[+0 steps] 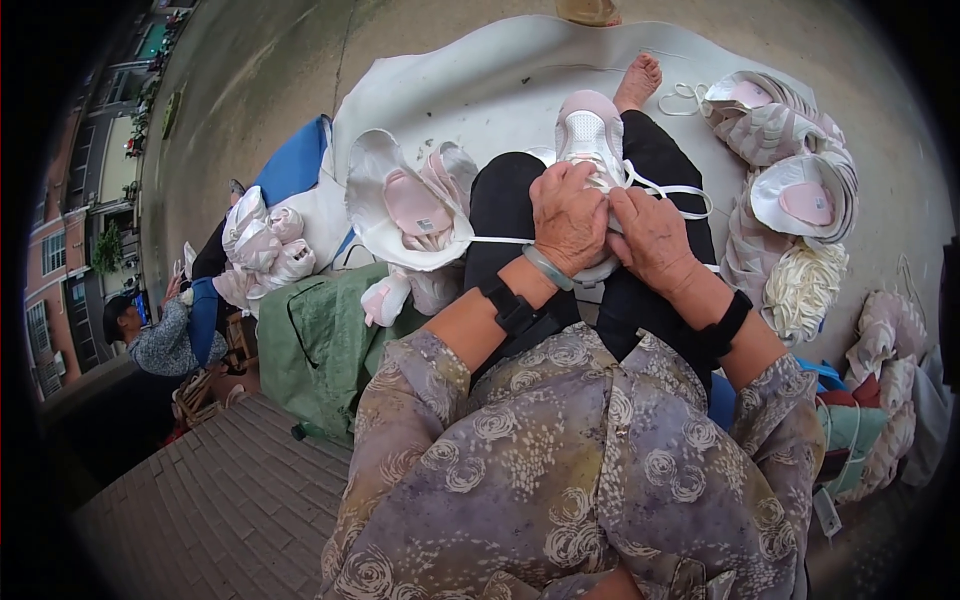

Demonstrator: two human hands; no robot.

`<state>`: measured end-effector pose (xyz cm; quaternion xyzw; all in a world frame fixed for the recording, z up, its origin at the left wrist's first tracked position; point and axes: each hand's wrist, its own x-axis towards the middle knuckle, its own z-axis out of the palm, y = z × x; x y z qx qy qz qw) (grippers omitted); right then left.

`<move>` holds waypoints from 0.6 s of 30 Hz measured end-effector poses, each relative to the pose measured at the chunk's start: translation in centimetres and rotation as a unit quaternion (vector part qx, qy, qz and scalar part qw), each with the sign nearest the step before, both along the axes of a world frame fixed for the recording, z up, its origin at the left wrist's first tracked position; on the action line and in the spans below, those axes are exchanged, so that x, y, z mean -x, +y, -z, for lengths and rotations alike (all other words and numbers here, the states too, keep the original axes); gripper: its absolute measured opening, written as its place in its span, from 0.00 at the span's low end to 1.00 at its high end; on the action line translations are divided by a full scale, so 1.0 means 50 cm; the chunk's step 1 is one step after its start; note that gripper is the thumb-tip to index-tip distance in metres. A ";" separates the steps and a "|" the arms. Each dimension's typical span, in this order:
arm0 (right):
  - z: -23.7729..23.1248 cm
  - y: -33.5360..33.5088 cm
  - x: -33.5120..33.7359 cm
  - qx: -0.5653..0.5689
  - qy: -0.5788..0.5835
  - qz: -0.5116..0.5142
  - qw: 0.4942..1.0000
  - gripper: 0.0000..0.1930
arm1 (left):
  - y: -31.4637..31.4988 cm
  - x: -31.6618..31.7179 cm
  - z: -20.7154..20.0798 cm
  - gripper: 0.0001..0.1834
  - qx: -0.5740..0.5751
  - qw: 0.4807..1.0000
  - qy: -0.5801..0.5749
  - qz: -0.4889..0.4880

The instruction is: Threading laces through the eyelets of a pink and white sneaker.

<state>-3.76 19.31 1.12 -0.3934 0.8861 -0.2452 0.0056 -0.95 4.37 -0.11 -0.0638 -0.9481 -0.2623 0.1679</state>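
A pink-and-white sneaker upper (pixel 590 125) lies across my lap, toe pointing away, with white lace crossing its front. My left hand (pixel 568 212) is closed over its left side, fingers curled near the eyelets. Against the right side, my right hand (pixel 652 238) is closed, thumb and fingers pinched at the white shoelace (pixel 672 190). A loop of that lace swings out over my right knee. Another length of lace (pixel 500 240) runs leftward from beneath my left hand. The fingertips and the lower part of the upper are partly hidden by my hands.
A stack of pink-and-white uppers (pixel 412 205) sits left of my knee, beside a green sack (pixel 325 340). More stacked uppers (pixel 800 195) and a bundle of white laces (pixel 803 290) lie right. A white sheet (pixel 450 95) covers the ground ahead. Another person (pixel 170 335) sits far left.
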 end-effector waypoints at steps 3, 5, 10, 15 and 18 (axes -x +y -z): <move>0.019 0.004 0.002 -0.036 -0.048 0.006 0.998 0.28 | -0.001 -0.001 0.002 0.04 0.013 1.000 -0.010 -0.005; 0.029 0.009 0.000 0.029 -0.067 0.027 0.997 0.26 | -0.004 -0.001 0.004 0.04 0.017 1.000 -0.018 -0.004; 0.036 0.007 0.002 0.041 -0.051 0.044 0.997 0.21 | -0.003 0.002 0.010 0.06 0.004 1.000 -0.028 -0.010; 0.058 0.000 0.010 0.094 -0.036 0.040 0.994 0.17 | 0.001 0.011 0.018 0.08 -0.002 0.999 -0.036 -0.019; 0.055 -0.008 0.015 0.076 -0.036 0.033 0.996 0.15 | 0.003 0.013 0.020 0.08 -0.006 0.999 -0.036 -0.025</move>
